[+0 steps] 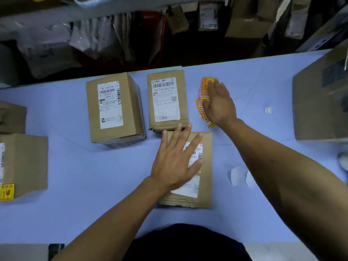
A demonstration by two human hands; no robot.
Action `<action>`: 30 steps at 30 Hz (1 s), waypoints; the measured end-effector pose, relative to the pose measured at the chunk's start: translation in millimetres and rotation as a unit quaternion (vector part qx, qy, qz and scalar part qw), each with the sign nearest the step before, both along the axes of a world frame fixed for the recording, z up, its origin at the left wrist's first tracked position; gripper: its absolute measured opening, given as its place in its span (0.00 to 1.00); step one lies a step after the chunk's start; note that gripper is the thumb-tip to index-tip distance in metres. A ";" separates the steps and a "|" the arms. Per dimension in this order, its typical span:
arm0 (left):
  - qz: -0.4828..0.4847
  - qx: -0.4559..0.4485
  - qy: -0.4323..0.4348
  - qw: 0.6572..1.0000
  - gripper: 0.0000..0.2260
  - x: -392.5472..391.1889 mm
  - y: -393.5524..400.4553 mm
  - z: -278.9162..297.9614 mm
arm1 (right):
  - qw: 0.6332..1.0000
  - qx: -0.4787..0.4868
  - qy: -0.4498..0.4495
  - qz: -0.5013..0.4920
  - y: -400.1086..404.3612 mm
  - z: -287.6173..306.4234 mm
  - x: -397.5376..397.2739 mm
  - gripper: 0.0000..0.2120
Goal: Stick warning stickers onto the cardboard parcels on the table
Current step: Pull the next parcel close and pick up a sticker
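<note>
Far left of the tabletop [79, 185]: stickered parcel [22, 164], yellow warning sticker [7, 192] already on its near face. Left of centre: tall parcel [113, 107] and middle parcel [167, 100], side by side, white shipping labels up, no warning sticker visible on either. Centre, nearest the body: flat parcel [206, 166], long axis running away from the body, pinned beneath the left hand [175, 162], fingers spread straight, palm down, grasping nothing. Right of centre: sticker stack [204, 91], fanned red-and-yellow, long axis likewise near-to-far, just right of the middle parcel and beyond the flat parcel's far right corner. Right hand [219, 104] directly over the stack, fingers extended and relaxed, nothing pinched; contact with the stickers not discernible. Nearer hand for the pick, by judgement: the right. Further right: peeled backing scraps [238, 176].
</note>
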State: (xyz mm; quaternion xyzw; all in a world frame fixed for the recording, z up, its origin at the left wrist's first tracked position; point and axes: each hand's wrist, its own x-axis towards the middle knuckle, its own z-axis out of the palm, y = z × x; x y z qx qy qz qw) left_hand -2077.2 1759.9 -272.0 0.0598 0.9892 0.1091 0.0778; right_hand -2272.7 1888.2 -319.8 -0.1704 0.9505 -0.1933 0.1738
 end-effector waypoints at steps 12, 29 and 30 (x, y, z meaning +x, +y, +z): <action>0.006 0.004 -0.002 1.000 0.28 0.7 0.9 1.9 | 0.991 0.073 0.105 0.046 2.4 2.1 4.7 0.13; 0.019 0.012 -0.013 1.000 0.29 2.2 3.6 6.0 | 0.974 0.073 0.191 0.101 21.4 2.3 31.1 0.02; 0.018 0.011 -0.014 1.000 0.29 2.4 3.9 6.0 | 0.975 0.063 0.190 0.093 23.1 1.5 33.0 0.02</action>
